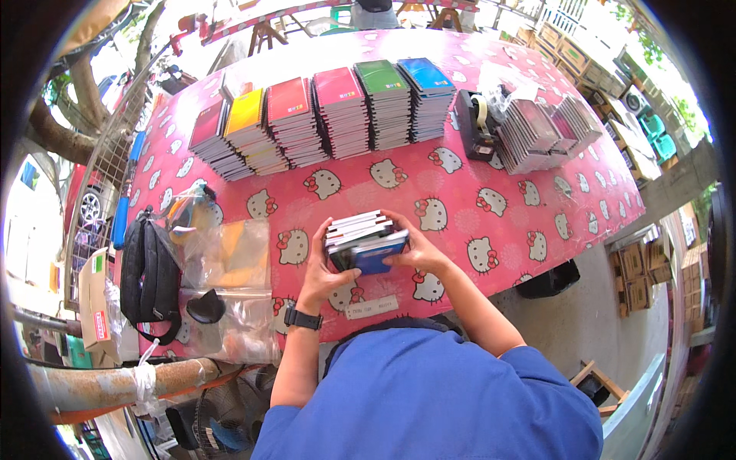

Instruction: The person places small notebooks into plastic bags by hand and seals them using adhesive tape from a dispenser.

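Between my two hands is a small stack of notebooks, a blue cover facing me and white page edges on top. My left hand grips its left side, thumb at the lower front. On the right side my right hand is closed round the same stack, thumb against the blue cover. Beyond them stand piles of spiral notebooks in a row: maroon, yellow, red, pink-red, green and blue. A white printed strip lies just below the held stack.
A black tape dispenser and wrapped notebook packs stand at the right of the pink patterned table. To the left lie a black bag, clear plastic bags and a dark rounded object. A rusty pipe runs along the lower left.
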